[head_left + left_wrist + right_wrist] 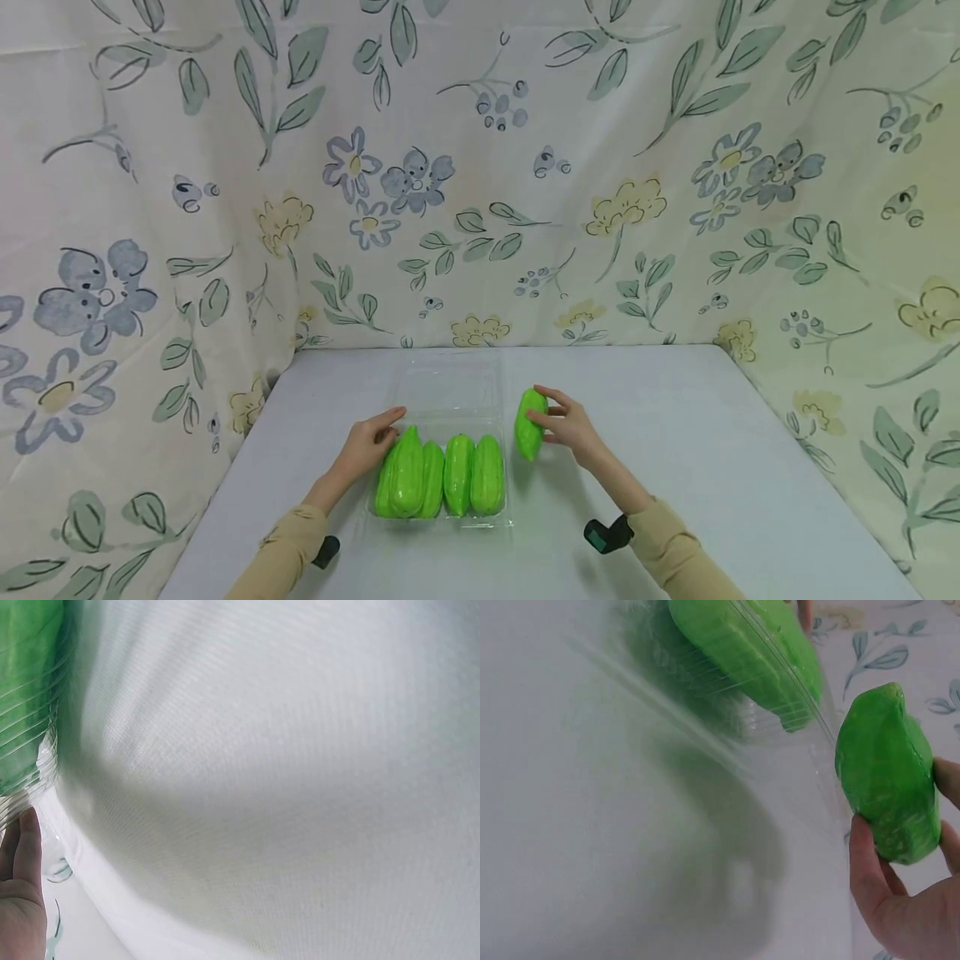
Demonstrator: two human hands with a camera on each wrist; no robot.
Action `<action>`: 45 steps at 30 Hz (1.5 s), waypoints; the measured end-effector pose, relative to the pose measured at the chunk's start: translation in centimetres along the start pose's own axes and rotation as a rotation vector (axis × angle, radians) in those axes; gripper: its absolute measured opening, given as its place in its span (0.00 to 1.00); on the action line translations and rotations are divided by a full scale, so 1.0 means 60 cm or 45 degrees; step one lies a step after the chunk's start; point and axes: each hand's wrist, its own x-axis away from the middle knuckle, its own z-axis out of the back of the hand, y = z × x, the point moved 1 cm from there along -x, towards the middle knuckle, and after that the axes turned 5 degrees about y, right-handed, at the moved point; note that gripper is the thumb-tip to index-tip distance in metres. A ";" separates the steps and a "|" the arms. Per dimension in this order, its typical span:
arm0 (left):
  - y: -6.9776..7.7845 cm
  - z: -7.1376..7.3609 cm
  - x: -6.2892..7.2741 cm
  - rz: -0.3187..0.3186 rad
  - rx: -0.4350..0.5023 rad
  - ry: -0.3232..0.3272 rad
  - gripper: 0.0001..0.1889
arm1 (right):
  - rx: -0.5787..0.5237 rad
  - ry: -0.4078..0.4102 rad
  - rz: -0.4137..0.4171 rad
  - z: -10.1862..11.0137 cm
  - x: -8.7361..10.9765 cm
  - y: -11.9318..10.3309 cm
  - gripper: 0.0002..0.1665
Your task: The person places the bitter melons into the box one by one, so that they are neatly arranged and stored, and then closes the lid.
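A clear plastic clamshell box (508,508) lies on the table with its lid (448,387) folded back. Inside are several bright green, oblong, ridged fruits (487,475), some stacked at the left side. Beyond the right wall of the box, my right hand (567,423) holds another green oblong fruit (889,776) between thumb and fingers, above the table. At the upper left of the box is my left hand (369,440), its fingers (28,847) fairly straight and touching the ribbed plastic wall. Part of the left hand is out of its wrist view.
The white table (645,417) extends around the box on both sides. A floral curtain (480,183) hangs behind it and along the sides. Dark wrist devices (607,535) sit near both sleeves.
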 end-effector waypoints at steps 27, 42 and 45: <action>0.001 -0.001 0.000 -0.006 -0.035 0.006 0.21 | -0.028 -0.044 0.084 -0.050 0.043 -0.028 0.30; -0.003 -0.004 0.000 -0.010 -0.036 0.025 0.21 | -0.048 -0.159 0.114 -0.080 0.064 -0.043 0.32; -0.003 -0.004 0.000 -0.013 -0.036 0.026 0.21 | -0.049 -0.169 0.119 -0.084 0.067 -0.045 0.32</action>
